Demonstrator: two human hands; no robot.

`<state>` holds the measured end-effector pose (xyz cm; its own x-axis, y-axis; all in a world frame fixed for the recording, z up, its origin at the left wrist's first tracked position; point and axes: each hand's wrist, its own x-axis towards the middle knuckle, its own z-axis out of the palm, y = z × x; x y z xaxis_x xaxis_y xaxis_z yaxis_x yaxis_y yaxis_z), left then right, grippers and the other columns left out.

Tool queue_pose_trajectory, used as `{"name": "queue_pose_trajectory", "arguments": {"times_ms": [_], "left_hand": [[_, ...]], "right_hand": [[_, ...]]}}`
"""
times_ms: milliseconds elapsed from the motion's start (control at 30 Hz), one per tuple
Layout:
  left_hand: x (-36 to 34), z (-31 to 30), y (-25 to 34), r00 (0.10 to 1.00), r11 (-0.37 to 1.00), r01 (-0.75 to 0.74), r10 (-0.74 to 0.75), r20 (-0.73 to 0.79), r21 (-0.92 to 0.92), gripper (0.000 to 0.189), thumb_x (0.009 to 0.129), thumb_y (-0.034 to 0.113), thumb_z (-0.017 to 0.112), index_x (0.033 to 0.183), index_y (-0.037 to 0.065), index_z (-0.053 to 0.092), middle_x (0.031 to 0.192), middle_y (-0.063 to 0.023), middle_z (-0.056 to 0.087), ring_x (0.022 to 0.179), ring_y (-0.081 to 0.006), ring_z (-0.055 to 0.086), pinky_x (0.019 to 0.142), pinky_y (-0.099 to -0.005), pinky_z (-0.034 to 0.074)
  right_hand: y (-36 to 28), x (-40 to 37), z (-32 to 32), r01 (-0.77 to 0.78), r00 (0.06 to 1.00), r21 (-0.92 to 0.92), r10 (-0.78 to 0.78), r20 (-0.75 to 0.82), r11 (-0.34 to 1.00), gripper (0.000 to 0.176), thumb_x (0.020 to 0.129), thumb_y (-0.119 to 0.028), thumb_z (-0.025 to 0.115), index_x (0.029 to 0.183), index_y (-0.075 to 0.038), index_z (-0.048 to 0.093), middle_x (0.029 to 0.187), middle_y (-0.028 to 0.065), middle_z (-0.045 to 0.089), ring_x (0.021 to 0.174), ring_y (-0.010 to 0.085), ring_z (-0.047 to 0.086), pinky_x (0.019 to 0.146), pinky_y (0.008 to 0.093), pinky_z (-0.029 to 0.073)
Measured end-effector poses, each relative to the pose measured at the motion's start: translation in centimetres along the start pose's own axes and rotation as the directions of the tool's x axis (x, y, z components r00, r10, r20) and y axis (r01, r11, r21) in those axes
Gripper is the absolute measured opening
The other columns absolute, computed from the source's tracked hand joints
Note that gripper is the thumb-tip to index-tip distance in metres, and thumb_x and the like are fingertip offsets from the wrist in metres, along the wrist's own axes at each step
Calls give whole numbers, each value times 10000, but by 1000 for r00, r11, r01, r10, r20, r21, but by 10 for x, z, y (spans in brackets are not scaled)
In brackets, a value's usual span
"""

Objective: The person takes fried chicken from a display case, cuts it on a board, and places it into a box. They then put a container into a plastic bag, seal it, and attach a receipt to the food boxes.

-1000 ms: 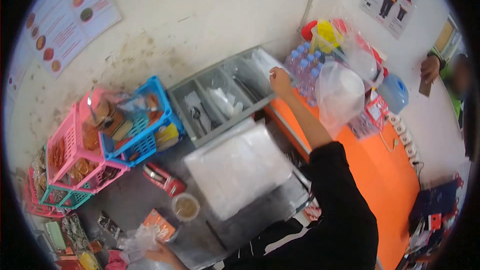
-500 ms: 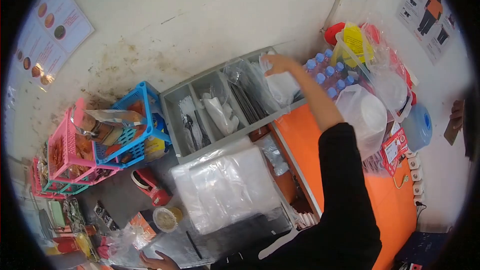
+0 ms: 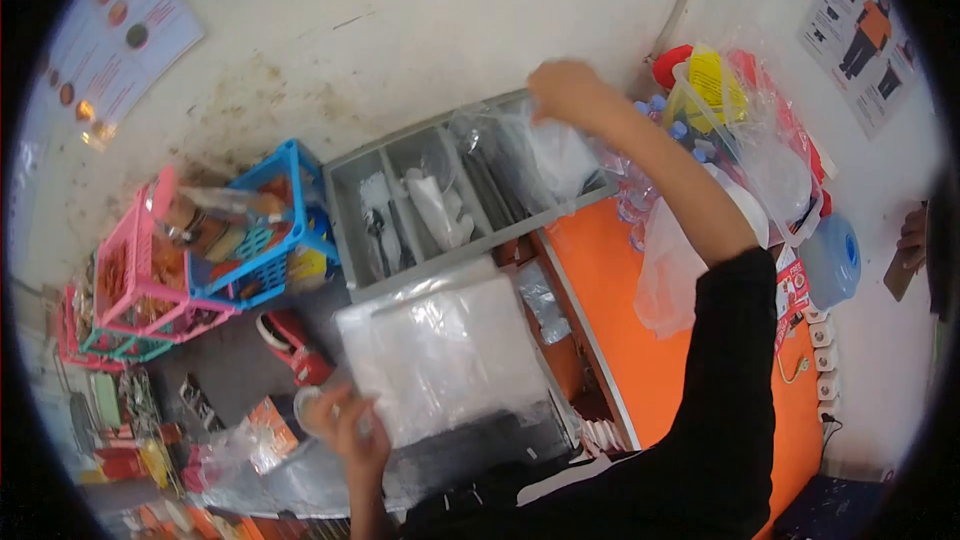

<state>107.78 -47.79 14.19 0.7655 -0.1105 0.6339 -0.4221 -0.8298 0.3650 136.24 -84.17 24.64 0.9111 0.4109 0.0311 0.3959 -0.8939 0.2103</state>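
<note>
My right hand (image 3: 570,92) is raised over the far right compartment of a grey divided tray (image 3: 400,278), its fingers curled down on a clear plastic bag (image 3: 515,145). Below it in that compartment is a stack of white bags (image 3: 562,162). Lower left, my left hand (image 3: 352,430) is slightly blurred, fingers apart. It overlaps a small round tub (image 3: 308,408) and hides most of it. Beside this hand lies a pile of large clear plastic bags (image 3: 450,350). A red stapler (image 3: 295,348) rests just beyond the tub.
Pink baskets (image 3: 150,260) and a blue basket (image 3: 265,270) with packets stand at left. The tray also holds wrapped cutlery (image 3: 380,225) and dark straws (image 3: 490,180). Water bottles (image 3: 640,190) and bags crowd the orange counter (image 3: 610,280). At far right, another person's hand (image 3: 912,240) holds a phone-like object.
My right hand has lifted up from the compartment, drawing clear plastic with it. My left hand has come up from the bottom edge to the tub. The view has shifted slightly.
</note>
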Motion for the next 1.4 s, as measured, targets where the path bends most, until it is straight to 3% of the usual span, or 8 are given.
{"name": "queue_pose_trajectory", "arguments": {"times_ms": [333,433,533,733,833,1000,1200,1400], "left_hand": [[66,-29,34,511,497,704,140,848,-507,380,709,139,722,1028,4,567,854,-70,634,705,-96,588,549,-229,453],[13,-71,7,398,406,843,-31,917,-352,248,787,136,640,994,7,596,727,-31,644,581,-46,559,398,-186,382],[-30,-113,-15,451,392,854,-234,861,-341,180,835,136,571,967,24,619,714,-20,644,549,-39,543,372,-188,363],[-81,-173,-50,490,532,787,-231,841,-312,190,876,163,502,974,40,608,702,-32,639,505,-70,536,384,-218,402],[-128,-184,-90,443,494,805,-130,887,-329,202,897,193,471,963,34,577,682,-44,629,502,-90,544,380,-225,414],[-177,-217,-135,275,336,921,-199,940,-199,193,914,200,436,930,34,533,625,-44,598,508,-102,556,369,-228,418],[-230,-218,-193,348,518,826,-158,924,-223,199,908,203,472,826,38,548,648,-24,544,563,-101,553,462,-239,420],[-247,-207,-179,969,999,45,-50,240,28,114,815,161,580,819,47,588,660,-102,565,596,-285,552,644,-376,457]], "right_hand": [[-208,-124,-62,108,529,916,-803,275,385,305,703,-189,667,907,16,569,736,141,619,700,238,602,637,328,465],[-222,-128,-21,-31,870,995,-493,-21,-96,349,674,-206,733,898,-15,545,813,68,582,756,151,574,649,313,448],[-265,-151,6,73,889,796,324,-325,600,405,669,-239,751,936,-21,539,877,60,564,833,152,556,715,325,446],[-405,-188,4,-17,742,998,-669,-32,-67,351,729,-264,713,933,-5,591,856,66,615,904,163,568,816,311,420],[-454,-188,19,-560,591,828,-713,378,-25,280,808,-253,641,884,9,580,732,63,625,746,121,584,680,258,450],[-526,-210,47,-367,796,908,-573,195,-201,193,883,-194,535,847,-8,568,663,67,623,558,61,544,492,190,398],[-562,-214,60,-529,624,849,-688,371,-22,261,885,-212,532,1050,-11,546,798,66,659,707,78,599,549,191,416],[-599,-227,40,-648,553,760,-718,422,-52,251,865,-185,564,1039,-8,601,869,48,670,746,90,614,586,197,460]]}}
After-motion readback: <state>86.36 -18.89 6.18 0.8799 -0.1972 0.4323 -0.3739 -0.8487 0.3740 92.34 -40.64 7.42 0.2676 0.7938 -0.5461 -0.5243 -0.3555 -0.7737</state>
